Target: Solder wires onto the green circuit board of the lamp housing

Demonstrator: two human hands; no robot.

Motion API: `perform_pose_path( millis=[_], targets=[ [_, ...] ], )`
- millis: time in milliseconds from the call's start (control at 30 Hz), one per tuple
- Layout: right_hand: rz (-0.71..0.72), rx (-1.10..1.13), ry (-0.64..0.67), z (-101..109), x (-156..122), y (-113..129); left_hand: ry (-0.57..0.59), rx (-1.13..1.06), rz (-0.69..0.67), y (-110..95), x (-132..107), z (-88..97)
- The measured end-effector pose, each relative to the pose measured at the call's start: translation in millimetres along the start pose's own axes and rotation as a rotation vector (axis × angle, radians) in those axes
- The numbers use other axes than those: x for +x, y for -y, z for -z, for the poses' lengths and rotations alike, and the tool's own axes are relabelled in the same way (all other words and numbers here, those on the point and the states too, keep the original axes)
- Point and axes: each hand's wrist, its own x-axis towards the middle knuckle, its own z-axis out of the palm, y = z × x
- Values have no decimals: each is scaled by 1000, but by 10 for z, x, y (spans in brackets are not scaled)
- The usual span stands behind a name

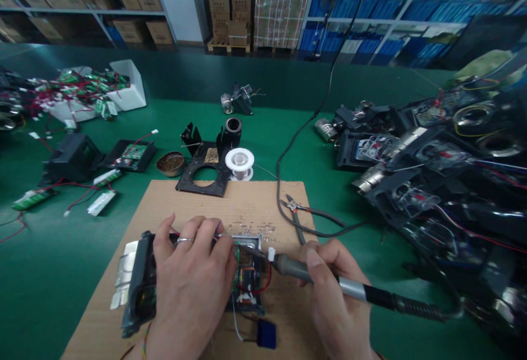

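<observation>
One soldering iron points left, held crosswise.

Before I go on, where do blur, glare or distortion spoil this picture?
Head view, centre: left hand, right hand and soldering iron fairly clear; head view, right: the heap of dark housings smears toward the edge; head view, top: shelves look soft and lean outward, as through a wide lens; head view, lower left: bright glare on the silver piece.

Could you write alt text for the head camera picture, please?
A person's right hand holds a soldering iron, its tip over an opened electronic device under the left hand. Cardboard lies beneath; a wire spool and cutters sit nearby.
</observation>
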Motion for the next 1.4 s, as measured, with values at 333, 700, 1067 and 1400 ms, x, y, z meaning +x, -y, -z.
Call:
perform_pose_path(
  millis=[333,700,1067,1400],
  targets=[
    [24,-29,-4,-1,1,17,16,14,-7,-3,-5,0],
    [23,-60,18,3,-12,8,38,3,2,-5,9,0],
    [52,-96,39,15,-7,-23,46,11,10,-8,-6,-26],
    [60,-116,45,5,9,-16,36,30,18,-13,-3,-42]
  ],
)
